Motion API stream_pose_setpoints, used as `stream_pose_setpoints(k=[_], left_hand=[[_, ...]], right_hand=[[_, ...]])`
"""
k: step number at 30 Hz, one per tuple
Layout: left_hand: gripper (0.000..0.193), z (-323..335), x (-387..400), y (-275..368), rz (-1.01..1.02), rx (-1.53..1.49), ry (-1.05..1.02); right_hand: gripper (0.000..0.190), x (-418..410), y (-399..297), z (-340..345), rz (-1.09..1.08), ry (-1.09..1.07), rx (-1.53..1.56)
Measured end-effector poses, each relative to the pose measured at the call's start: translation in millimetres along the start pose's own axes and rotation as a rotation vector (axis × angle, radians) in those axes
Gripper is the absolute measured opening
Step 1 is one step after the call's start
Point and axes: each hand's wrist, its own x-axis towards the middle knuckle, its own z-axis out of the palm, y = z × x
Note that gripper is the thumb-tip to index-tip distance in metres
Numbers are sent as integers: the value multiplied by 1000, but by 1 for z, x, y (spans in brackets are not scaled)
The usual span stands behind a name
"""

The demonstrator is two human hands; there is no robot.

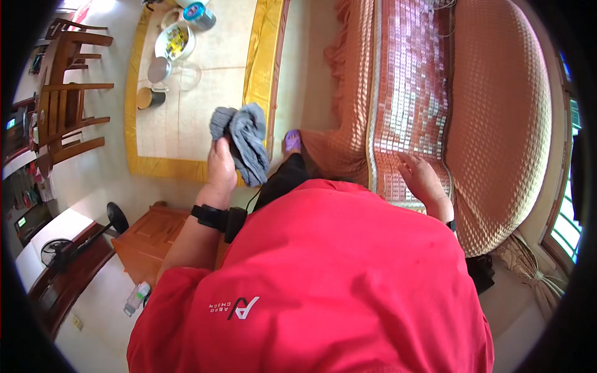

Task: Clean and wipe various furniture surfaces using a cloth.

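My left hand [222, 167] holds a bunched grey cloth [249, 140] above the near right corner of a low table [205, 112]. The cloth's folds hang past the fingers, hiding most of them. On the other side, my right hand [420, 175] is empty, palm down with its fingers spread a little. Beneath it is a shiny tiled seat mat [410, 93] on a sofa; whether the hand touches the mat cannot be told.
The table bears a white bowl with yellow items [175, 42], a blue-lidded jar [199, 16], a clear glass container [189, 77] and a wooden-lidded dark jar [150, 98]. Wooden chairs [70, 98], a wooden cabinet [151, 233] and a fan [60, 252] stand left. A brown-covered sofa backrest [499, 116] rises right.
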Motion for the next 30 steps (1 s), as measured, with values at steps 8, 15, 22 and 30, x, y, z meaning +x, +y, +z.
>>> stream_pose_setpoints(k=[8, 15, 22, 30], left_hand=[[42, -9, -5, 50, 41, -112, 347], [39, -11, -70, 98, 195, -86, 376], [39, -36, -122, 107, 255, -30, 518], [37, -125, -146, 38, 115, 30, 679]], right_hand=[[38, -8, 58, 32, 83, -320, -112], [32, 24, 76, 20, -51, -194, -172], [28, 35, 64, 17, -124, -203, -238], [32, 69, -10, 11, -247, -208, -361]])
